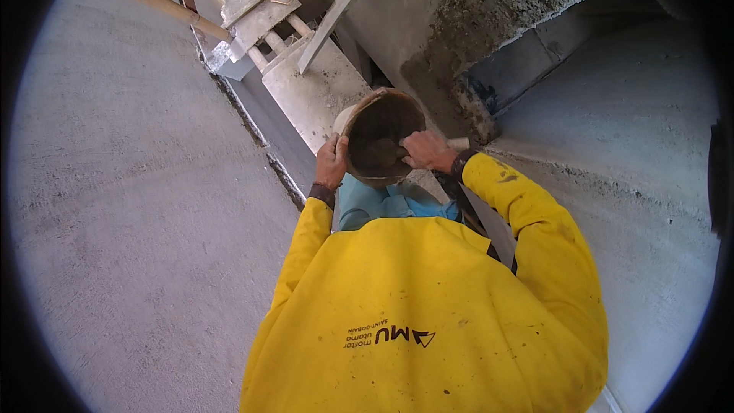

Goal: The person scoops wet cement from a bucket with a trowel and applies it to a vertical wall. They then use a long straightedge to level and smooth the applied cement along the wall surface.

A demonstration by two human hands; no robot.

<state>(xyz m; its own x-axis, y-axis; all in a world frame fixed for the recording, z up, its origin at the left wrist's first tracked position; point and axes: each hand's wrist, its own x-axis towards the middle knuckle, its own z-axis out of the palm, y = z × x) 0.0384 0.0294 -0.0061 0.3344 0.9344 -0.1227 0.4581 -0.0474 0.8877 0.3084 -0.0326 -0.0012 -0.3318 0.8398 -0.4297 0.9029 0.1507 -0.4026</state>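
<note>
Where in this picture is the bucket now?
In the head view, the bucket is just above centre, the left hand on its left side, the right hand at its opening.

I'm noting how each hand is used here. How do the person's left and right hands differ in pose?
The left hand is against the outside of the bucket, while the right hand reaches over its opening from the right. The left hand steadies the wall; the right hand's fingers curl inward, though what they may hold is unclear. Both are bare, below dark cuffs and yellow sleeves.
</note>
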